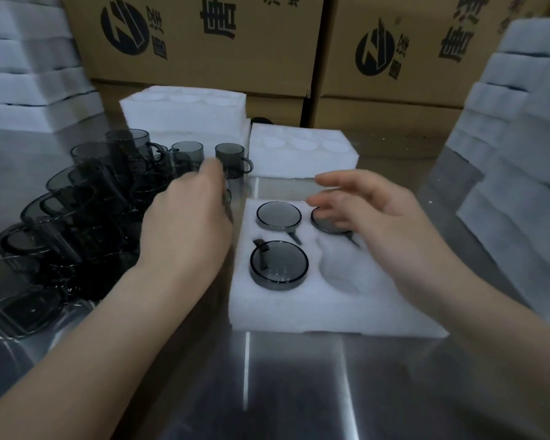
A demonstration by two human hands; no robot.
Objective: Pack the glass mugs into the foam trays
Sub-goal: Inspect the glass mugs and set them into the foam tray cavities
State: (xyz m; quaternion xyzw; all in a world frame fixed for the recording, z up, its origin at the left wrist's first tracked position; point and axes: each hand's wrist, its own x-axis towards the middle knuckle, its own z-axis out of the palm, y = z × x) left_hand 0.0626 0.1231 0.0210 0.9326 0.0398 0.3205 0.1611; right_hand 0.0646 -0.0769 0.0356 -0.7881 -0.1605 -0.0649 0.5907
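So: reflective steel bench (299, 392), with a white foam tray (299, 309) sitting front-centre. Three of its pockets hold dark glass mugs (279, 265). Loose mugs (86, 201) are clustered on the bench just left of the tray, some nested. The left hand (188, 223) is over that cluster, fingers curled down; can't tell if they hold anything. The right hand (372, 214) hovers over the tray's far-right mug (327, 225), fingers spread and relaxed, gripping nothing. Spare foam trays (302, 154) sit behind. Foam stacks (521, 154) flank both sides, and printed cardboard boxes (204, 42) line the back.
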